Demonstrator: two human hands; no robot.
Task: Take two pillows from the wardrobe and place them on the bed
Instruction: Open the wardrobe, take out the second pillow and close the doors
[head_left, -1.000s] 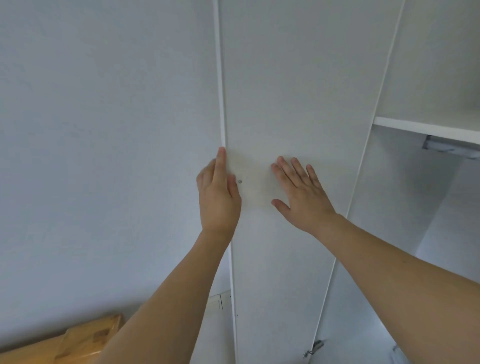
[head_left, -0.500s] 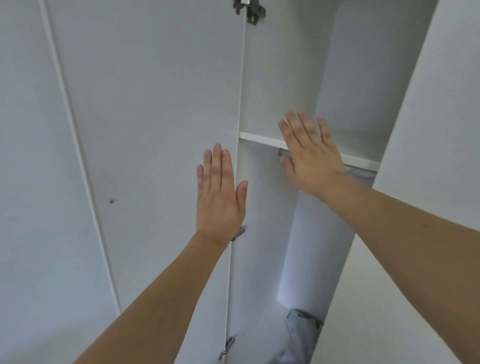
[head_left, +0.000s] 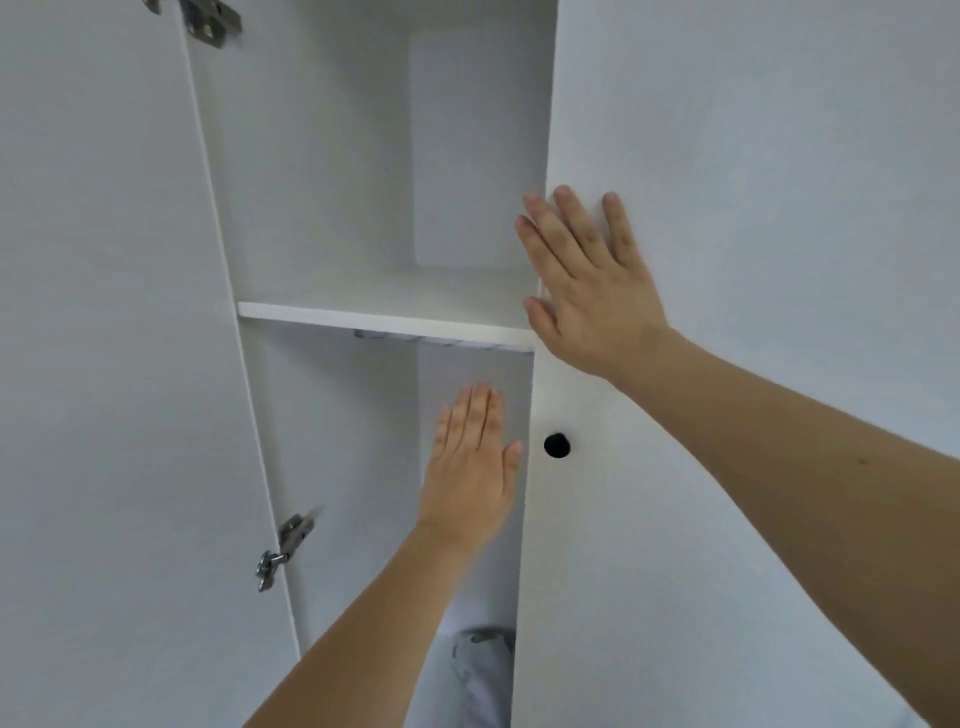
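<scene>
White wardrobe (head_left: 322, 156), black door knob (head_left: 557, 445), pale grey fabric (head_left: 480, 670), silver hinge (head_left: 285, 545)

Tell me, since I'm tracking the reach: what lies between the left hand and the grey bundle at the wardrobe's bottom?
In the head view, only bare white inner wall, partly crossed by the forearm, separates the left hand from the grey bundle.
</scene>
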